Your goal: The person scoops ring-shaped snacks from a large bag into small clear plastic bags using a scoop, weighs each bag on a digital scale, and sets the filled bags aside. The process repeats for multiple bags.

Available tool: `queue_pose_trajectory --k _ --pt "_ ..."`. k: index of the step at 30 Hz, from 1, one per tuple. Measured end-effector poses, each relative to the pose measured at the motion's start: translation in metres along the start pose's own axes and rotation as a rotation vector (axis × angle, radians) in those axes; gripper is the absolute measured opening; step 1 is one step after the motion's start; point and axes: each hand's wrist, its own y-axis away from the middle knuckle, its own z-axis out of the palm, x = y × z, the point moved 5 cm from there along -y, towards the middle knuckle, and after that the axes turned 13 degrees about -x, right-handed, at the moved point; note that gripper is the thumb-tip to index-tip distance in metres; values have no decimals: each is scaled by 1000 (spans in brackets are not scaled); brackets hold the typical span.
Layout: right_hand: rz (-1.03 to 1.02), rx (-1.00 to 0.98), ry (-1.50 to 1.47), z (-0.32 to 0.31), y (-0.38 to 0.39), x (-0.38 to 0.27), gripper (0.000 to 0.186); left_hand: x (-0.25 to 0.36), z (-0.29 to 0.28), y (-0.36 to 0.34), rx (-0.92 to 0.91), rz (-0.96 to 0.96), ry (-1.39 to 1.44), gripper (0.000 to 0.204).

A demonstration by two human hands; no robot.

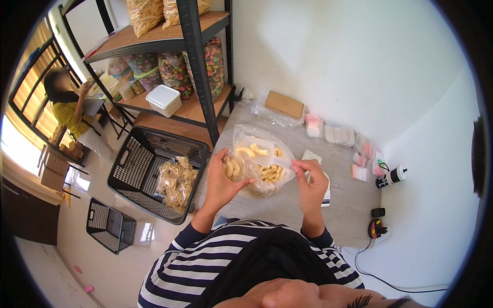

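My left hand [222, 180] is curled round a small clear bag [233, 165] with pale, curved tube-shaped snacks inside. Right beside it, a large clear plastic bag [272, 134] lies open on the table, with more curved snacks [270, 173] showing in its mouth. At that bag's right side, my right hand [310, 186] pinches whitish, see-through plastic between thumb and fingers; it looks like the bag's edge. Partly behind my right hand is a flat white device [326, 196], mostly hidden.
Left of the table [354, 215] stands a black basket [131, 154] holding bagged snacks [177, 182]. A smaller basket [105, 226] is on the floor. Small packs [339, 135], a cardboard box [284, 104] and a bottle [393, 176] line the wall. Another person [72, 110] works far left.
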Motion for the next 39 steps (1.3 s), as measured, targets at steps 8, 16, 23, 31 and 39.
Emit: queue_pose_trajectory --k 8,16,23,31,39 --pt "-399 -124 288 11 8 -52 22 4 -3 5 47 0 -31 106" --pt "-174 51 239 0 1 -25 17 -2 -6 7 -25 0 251 100" --pt "18 -96 351 18 -1 13 21 15 -24 7 -230 75 782 99" --pt "-193 -409 -21 33 -16 -49 28 36 -4 11 -791 70 1134 97" --pt "-122 -482 -196 30 -17 -31 12 13 16 13 -865 -27 1147 94"
